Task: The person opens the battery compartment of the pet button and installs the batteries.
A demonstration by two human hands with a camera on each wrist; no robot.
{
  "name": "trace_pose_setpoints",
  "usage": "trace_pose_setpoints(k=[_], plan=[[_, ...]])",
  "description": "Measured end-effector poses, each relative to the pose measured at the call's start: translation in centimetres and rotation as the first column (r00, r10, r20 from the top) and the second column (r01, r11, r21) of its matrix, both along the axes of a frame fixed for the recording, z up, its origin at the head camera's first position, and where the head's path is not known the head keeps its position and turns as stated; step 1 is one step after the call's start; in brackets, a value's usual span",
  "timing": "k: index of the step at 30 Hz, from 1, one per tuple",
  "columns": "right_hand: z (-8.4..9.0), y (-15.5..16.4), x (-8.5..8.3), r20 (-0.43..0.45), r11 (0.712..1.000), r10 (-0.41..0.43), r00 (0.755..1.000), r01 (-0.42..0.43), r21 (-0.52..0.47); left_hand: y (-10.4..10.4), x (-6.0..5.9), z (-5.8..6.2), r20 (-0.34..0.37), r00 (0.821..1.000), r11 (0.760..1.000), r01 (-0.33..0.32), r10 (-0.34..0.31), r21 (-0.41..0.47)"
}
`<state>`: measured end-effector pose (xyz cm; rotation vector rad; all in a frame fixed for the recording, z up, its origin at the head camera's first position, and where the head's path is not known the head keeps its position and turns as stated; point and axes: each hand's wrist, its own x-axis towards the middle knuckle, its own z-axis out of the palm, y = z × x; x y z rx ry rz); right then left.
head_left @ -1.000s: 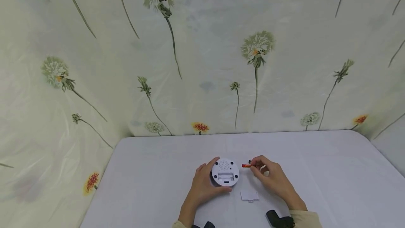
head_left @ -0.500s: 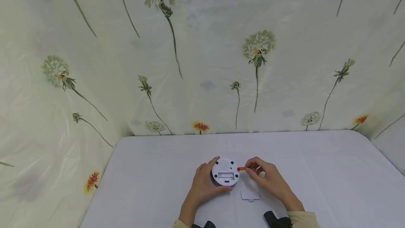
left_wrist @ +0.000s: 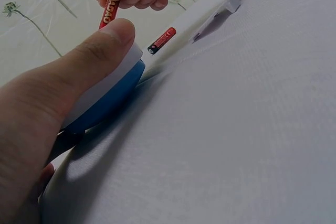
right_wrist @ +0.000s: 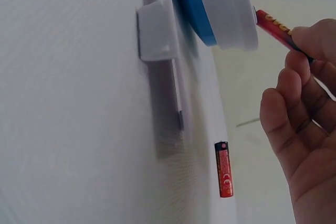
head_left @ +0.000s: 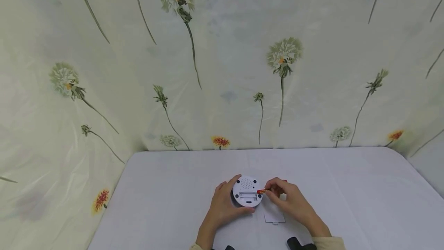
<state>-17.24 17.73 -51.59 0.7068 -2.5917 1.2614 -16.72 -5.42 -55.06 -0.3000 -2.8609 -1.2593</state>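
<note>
Right hand [head_left: 289, 200] pinches a red AAA battery [head_left: 261, 191], now moved in to the round white device's [head_left: 247, 192] 3 o'clock rim, approaching the open battery bay [head_left: 248, 195]. Left hand [head_left: 222, 205] grips device at 9 o'clock, fingers curled. Spare battery [right_wrist: 224, 169] and cover [head_left: 274, 217] lie at 5 o'clock.

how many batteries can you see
2. One battery is pinched in the right hand, its tip at the round device that the left hand grips. The other battery lies on the table beyond the right hand.
</note>
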Motion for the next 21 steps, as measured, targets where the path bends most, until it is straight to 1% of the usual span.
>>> trace_pose_setpoints(k=[6, 9, 12, 14, 18, 21], plan=[[2.6, -1.1, 1.2, -0.050, 0.999, 0.030, 0.998, -0.031, -0.023, 0.0, 0.0, -0.1, -0.002, 1.000, 1.000, 0.001, -0.001, -0.008], [3.0, -1.2, 1.5, -0.037, 0.999, 0.032, 0.999, -0.033, -0.024, 0.0, -0.1, -0.1, -0.015, 1.000, 1.000, 0.010, -0.010, -0.008], [2.2, -1.1, 1.2, -0.008, 0.999, 0.033, 0.999, -0.034, -0.024, 0.0, -0.1, -0.2, -0.030, 0.999, 1.000, 0.022, -0.022, -0.014], [1.2, -0.9, 0.9, 0.002, 0.999, 0.035, 0.999, -0.035, -0.021, 0.0, -0.1, -0.2, -0.037, 0.999, 0.999, 0.027, -0.028, -0.020], [-0.3, -0.7, 0.3, -0.039, 0.998, 0.064, 0.997, -0.065, -0.018, 0.0, -0.2, -0.2, -0.050, 0.998, 0.999, 0.032, -0.033, -0.028], [-0.7, -0.8, 0.2, -0.076, 0.996, 0.089, 0.993, -0.090, -0.020, -0.1, -0.2, -0.1, -0.057, 0.998, 0.999, 0.029, -0.030, -0.025]])
